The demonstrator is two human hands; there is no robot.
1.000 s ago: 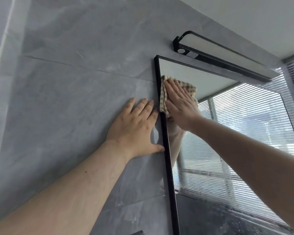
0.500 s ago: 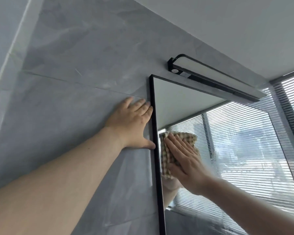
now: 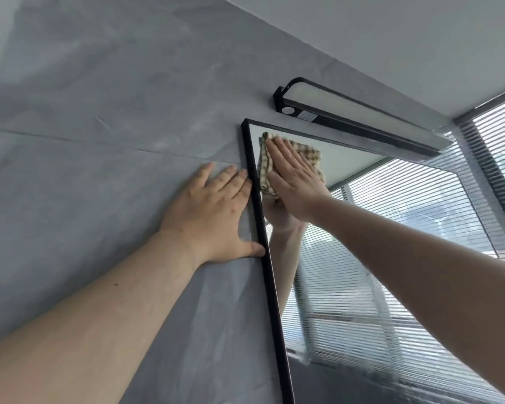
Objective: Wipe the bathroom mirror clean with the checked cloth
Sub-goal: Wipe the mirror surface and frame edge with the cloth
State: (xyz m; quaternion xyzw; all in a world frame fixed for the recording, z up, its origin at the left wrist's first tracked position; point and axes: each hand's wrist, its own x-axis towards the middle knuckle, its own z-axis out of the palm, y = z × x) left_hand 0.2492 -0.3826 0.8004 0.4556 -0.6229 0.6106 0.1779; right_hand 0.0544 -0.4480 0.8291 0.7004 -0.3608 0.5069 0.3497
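Since half a second ago, my right hand (image 3: 293, 182) has slid the cloth (image 3: 309, 154) back up into the mirror's (image 3: 391, 258) top left corner. Left of it, my left hand (image 3: 213, 211) lies flat and open on the wall (image 3: 99, 141), thumb touching the black frame (image 3: 263, 234). Right grip: fingers straight, palm pressing the cloth against the glass. Above right hangs the lamp (image 3: 347, 112).

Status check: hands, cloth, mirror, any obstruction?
Right hand flat, pressing checked cloth on mirror, top-left corner. Left hand open, braced on grey wall beside frame. Light bar above, apart from cloth.
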